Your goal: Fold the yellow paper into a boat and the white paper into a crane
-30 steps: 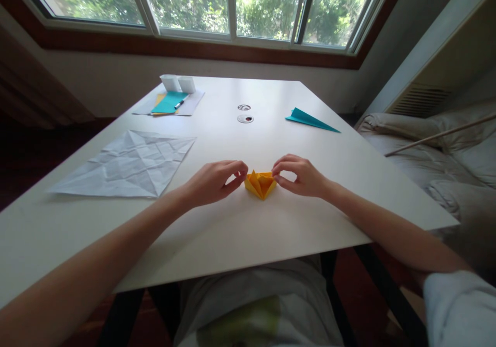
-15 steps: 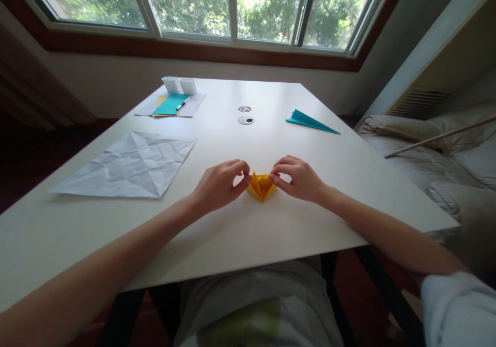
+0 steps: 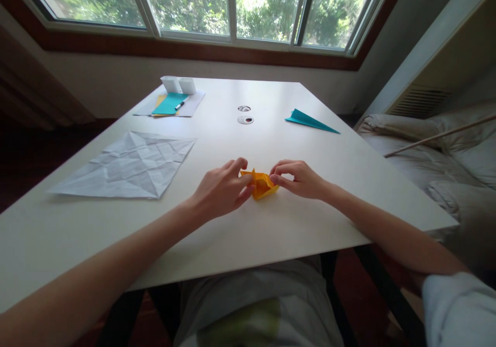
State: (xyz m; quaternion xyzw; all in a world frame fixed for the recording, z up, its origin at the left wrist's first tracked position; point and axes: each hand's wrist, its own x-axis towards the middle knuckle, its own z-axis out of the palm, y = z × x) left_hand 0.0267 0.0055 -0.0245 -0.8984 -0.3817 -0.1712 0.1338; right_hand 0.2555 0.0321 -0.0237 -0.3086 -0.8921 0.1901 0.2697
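A small folded yellow paper (image 3: 265, 185) rests near the front of the white table (image 3: 294, 223), its upper part opened into a hollow with pointed flaps. From the left, my left hand (image 3: 227, 186) grips its left side between thumb and fingers, which hide part of that edge. On the opposite side, my right hand (image 3: 298, 177) pinches the right flap with thumb and forefinger.
A creased white paper sheet (image 3: 132, 166) lies flat to the left. Farther back are a teal sheet (image 3: 169, 104), a pen (image 3: 181, 103) and white folded paper boxes (image 3: 186, 85). A teal paper plane (image 3: 310, 121) lies at right, and round grommets (image 3: 245, 120) sit mid-table.
The yellow paper has turned and its hollow has widened, with the left part lifted outward. My left hand has shifted its fingers over the left side; the right hand has dipped slightly.
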